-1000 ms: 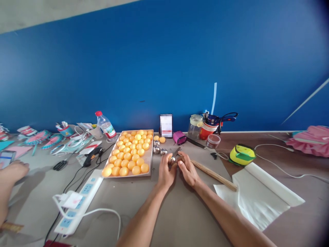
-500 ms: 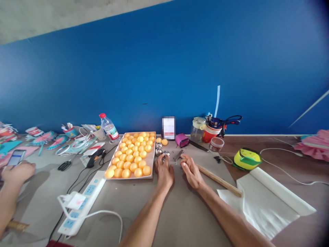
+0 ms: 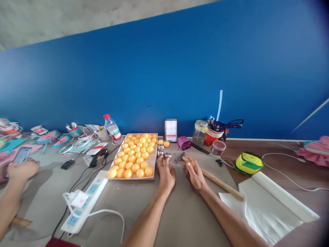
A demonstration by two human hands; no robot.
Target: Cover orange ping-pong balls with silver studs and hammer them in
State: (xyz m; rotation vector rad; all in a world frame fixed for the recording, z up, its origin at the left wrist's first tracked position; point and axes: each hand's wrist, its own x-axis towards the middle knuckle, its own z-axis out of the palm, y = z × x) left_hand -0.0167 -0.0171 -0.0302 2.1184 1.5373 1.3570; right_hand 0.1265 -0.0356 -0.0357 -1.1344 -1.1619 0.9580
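Observation:
My left hand [image 3: 166,174] is just right of a tray of orange balls, fingers apart and bent downward. Its fingertips are at the near side of several shiny foil-wrapped balls [image 3: 168,155]; whether they touch one I cannot make out. My right hand [image 3: 195,174] is closed round the wooden handle of a hammer [image 3: 223,184] lying low over the table. The hammer's dark metal head [image 3: 180,157] points left, toward the foil balls. Behind the foil balls are loose orange balls [image 3: 166,144].
The shallow tray [image 3: 153,161] is left of my hands. A phone [image 3: 171,130] leans against the blue wall, by a purple object [image 3: 184,142] and a glass jar [image 3: 199,133]. White sheeting [image 3: 269,206] lies right; a power strip [image 3: 84,202] lies left. Another person's hand [image 3: 24,168] holds a phone.
The camera view has tilted slightly, so everything sits a little lower and further right. My left fingers look more spread beside the foil balls. My right hand stays on the hammer handle.

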